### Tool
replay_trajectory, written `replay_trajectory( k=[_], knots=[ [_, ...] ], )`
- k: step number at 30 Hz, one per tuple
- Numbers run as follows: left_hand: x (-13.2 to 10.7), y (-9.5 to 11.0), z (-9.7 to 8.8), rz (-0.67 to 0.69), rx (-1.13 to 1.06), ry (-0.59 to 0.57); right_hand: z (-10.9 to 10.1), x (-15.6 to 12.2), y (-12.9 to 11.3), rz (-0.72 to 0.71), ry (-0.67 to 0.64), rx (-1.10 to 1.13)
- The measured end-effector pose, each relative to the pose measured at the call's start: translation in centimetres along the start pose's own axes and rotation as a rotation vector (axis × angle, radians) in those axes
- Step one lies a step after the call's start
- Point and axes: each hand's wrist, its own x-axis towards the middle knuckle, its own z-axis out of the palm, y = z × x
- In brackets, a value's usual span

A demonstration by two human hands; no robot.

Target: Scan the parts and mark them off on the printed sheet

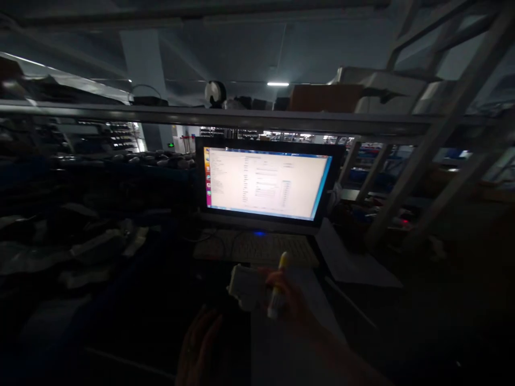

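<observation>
The scene is very dark. My right hand (292,303) is closed around a small white boxy part (245,287) and a white stick with a yellow tip (278,289), held low in front of a lit monitor (265,182). My left hand (199,348) hovers just below and to the left with its fingers stretched out, holding nothing. A pale keyboard (257,247) lies between the hands and the screen.
A metal shelf rail (201,113) crosses above the monitor, with a cardboard box (324,97) on top. Slanted frame struts (406,187) stand on the right. Dim piles of parts (96,246) fill the left. A flat sheet (350,257) lies right of the keyboard.
</observation>
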Motion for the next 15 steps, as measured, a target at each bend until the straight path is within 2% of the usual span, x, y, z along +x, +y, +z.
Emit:
replay_trajectory(
  k=[3,5,7,11,15],
  knots=[
    [0.5,-0.4,-0.5,0.003,0.063,-0.009,4.2,1.7,-0.1,0.0,-0.089,0.051],
    [1.0,-0.9,-1.1,-0.008,0.086,-0.02,5.5,2.2,0.1,0.016,-0.123,0.062],
    [1.5,-1.5,-1.4,0.004,0.097,-0.045,5.9,2.2,0.3,0.013,-0.128,0.077],
    [2.9,-2.5,-0.6,0.082,0.073,-0.082,4.6,1.1,0.3,0.003,-0.076,0.07],
    [4.2,-2.5,1.0,0.078,0.012,-0.119,1.1,-0.2,0.7,0.1,0.095,0.029]
  ],
)
